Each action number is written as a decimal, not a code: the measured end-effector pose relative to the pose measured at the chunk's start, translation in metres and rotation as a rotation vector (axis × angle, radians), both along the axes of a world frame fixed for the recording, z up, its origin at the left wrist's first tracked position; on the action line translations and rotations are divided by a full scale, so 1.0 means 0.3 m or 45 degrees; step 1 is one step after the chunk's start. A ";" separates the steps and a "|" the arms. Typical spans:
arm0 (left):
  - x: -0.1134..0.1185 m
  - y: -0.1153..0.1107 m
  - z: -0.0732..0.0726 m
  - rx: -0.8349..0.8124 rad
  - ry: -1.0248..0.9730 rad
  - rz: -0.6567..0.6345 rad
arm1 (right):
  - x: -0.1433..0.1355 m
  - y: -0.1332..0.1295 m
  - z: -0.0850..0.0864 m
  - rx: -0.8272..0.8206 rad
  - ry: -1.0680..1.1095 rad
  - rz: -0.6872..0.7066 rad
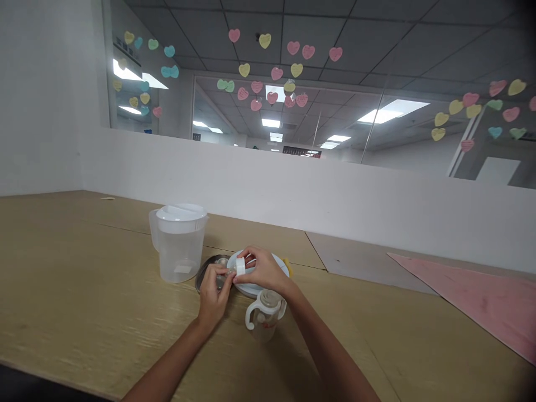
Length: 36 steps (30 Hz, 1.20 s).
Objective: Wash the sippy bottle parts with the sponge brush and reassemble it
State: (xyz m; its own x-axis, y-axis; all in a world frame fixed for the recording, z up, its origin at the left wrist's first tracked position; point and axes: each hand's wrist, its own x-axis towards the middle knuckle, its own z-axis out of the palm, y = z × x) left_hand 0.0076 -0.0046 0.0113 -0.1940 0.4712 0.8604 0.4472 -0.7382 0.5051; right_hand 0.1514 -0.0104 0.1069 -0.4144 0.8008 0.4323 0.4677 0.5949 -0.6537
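Above a plate, both hands meet on a small two-part piece. My right hand (262, 271) is closed around a white screw ring (240, 267). My left hand (215, 290) pinches a clear, soft-looking teat (231, 270) at the ring's left side; the fingers hide part of it. Just below my right wrist stands an upright baby bottle (264, 321) with white side handles and red print. Under the hands lie a pale blue-white plate (275, 261) and, to its left, a round metal tray (202, 273) with a small clear item (221, 261) in it.
A lidded translucent pitcher (180, 245) stands left of the tray. Something yellow (288, 264) shows behind the plate's right edge. A pink sheet (481, 296) lies on the wooden table (96, 301) at the right. A white wall and window close off the back.
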 end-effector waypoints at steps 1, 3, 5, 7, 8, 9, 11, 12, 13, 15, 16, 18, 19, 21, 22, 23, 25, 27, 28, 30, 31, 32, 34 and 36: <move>-0.001 0.001 0.000 0.019 -0.001 0.012 | -0.002 -0.001 -0.001 0.007 -0.005 -0.007; -0.004 0.002 0.001 0.066 -0.003 0.027 | -0.007 -0.004 -0.003 0.030 -0.009 -0.025; -0.006 0.003 0.002 0.102 -0.008 0.035 | -0.011 -0.007 -0.004 0.055 -0.014 -0.051; -0.008 0.004 0.003 0.111 -0.018 0.031 | -0.014 -0.011 -0.004 0.079 -0.038 -0.080; -0.009 0.005 0.002 0.106 -0.023 0.021 | -0.015 -0.013 -0.003 0.088 -0.059 -0.090; -0.009 0.005 0.001 0.087 -0.027 0.000 | -0.015 -0.015 -0.001 0.092 -0.083 -0.098; -0.008 0.004 -0.003 0.011 -0.025 -0.081 | -0.011 -0.018 0.007 0.090 -0.129 -0.140; -0.008 0.003 -0.006 -0.025 -0.018 -0.139 | -0.006 -0.019 0.014 0.090 -0.141 -0.189; -0.007 0.000 -0.009 -0.051 -0.002 -0.202 | 0.002 -0.020 0.024 0.094 -0.144 -0.252; -0.003 -0.009 -0.014 -0.050 0.073 -0.317 | 0.024 -0.023 0.049 0.121 -0.108 -0.369; 0.001 -0.016 -0.016 -0.027 0.140 -0.364 | 0.038 -0.025 0.064 0.135 -0.077 -0.394; 0.013 -0.035 -0.016 0.034 0.342 -0.448 | 0.071 -0.035 0.099 0.135 -0.027 -0.371; 0.021 -0.045 -0.015 0.072 0.455 -0.482 | 0.088 -0.043 0.118 0.111 -0.027 -0.342; 0.041 -0.065 -0.012 0.145 0.623 -0.502 | 0.121 -0.061 0.151 0.018 -0.081 -0.282; 0.049 -0.073 -0.010 0.167 0.670 -0.482 | 0.135 -0.071 0.165 -0.038 -0.121 -0.251; 0.056 -0.078 -0.009 0.181 0.697 -0.452 | 0.148 -0.080 0.177 -0.089 -0.159 -0.216; 0.062 -0.081 -0.006 0.177 0.735 -0.401 | 0.168 -0.095 0.192 -0.154 -0.199 -0.127; 0.059 -0.077 -0.005 0.179 0.793 -0.395 | 0.182 -0.103 0.198 -0.189 -0.210 -0.011; 0.056 -0.074 -0.005 0.182 0.817 -0.396 | 0.186 -0.105 0.198 -0.211 -0.226 0.047; 0.050 -0.068 -0.005 0.195 0.840 -0.394 | 0.188 -0.105 0.193 -0.273 -0.308 0.143; 0.047 -0.065 -0.006 0.200 0.844 -0.393 | 0.187 -0.104 0.189 -0.308 -0.364 0.175; 0.045 -0.063 -0.007 0.205 0.846 -0.393 | 0.183 -0.101 0.183 -0.341 -0.417 0.193; 0.043 -0.060 -0.009 0.217 0.856 -0.394 | 0.174 -0.093 0.170 -0.388 -0.508 0.197; 0.041 -0.058 -0.010 0.233 0.873 -0.387 | 0.164 -0.083 0.156 -0.393 -0.593 0.171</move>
